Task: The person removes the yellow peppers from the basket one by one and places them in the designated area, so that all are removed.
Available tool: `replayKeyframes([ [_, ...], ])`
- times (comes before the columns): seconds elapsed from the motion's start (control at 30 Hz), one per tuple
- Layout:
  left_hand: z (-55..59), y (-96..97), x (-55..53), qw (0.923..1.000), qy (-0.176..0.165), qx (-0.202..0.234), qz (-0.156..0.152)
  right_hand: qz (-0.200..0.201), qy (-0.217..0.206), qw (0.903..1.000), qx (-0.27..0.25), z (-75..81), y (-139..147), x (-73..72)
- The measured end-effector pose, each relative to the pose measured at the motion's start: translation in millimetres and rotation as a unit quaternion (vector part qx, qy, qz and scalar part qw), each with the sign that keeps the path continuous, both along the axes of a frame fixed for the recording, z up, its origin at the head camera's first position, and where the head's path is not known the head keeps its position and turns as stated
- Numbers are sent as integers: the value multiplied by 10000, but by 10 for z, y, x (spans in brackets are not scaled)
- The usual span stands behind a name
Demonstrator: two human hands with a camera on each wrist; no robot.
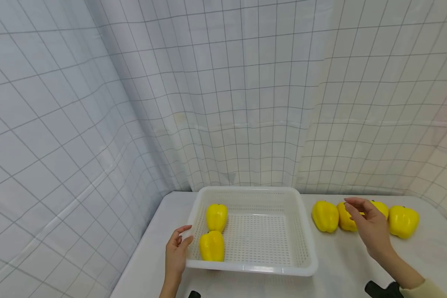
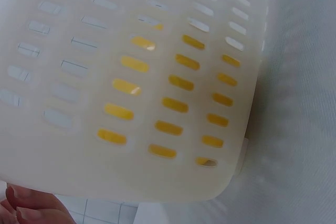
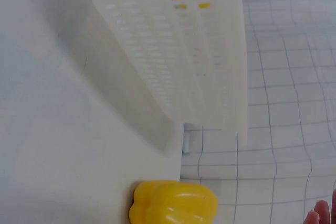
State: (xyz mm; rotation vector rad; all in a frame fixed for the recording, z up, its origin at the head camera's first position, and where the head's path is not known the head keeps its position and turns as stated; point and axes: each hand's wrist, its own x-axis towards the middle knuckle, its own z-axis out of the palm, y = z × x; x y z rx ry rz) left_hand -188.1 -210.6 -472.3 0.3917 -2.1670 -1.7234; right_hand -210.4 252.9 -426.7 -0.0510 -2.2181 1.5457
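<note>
The left hand (image 1: 176, 253) sits at the 9 o'clock rim of the white basket (image 1: 258, 269), thumb and fingers bent and touching that rim; whether they clamp it, the pictures do not show. The basket rests on the white table (image 1: 149, 256). Inside, relative to basket centre, the upper pepper (image 1: 217, 217) lies at 10 o'clock and the lower pepper (image 1: 211, 246) at 8 o'clock, the two touching.

At 3 o'clock outside the basket, four yellow peppers form a row: first pepper (image 1: 325, 216), second pepper (image 1: 344, 219), third pepper (image 1: 381, 207), fourth pepper (image 1: 404, 222). The right hand (image 1: 372, 229), empty, fingers loosely bent, thumb and fingertips slightly apart, partly masks the second and third; the fourth sits at its 3 o'clock.
</note>
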Motion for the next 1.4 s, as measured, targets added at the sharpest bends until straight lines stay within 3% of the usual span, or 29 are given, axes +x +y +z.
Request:
replayKeyframes([
  [0.43,-24,-13,-17,10000,4,58,-9,1181,126,9929,33,180,-375,174],
  [0.73,-21,-27,-22,9997,-7,203,-148,1981,124,9801,-81,221,-522,300],
  [0.97,-15,-37,-26,9994,-123,273,-147,2287,137,9734,37,214,-583,313],
  [1.4,-18,-22,-17,9999,39,125,-104,2852,401,9575,183,244,-804,354],
])
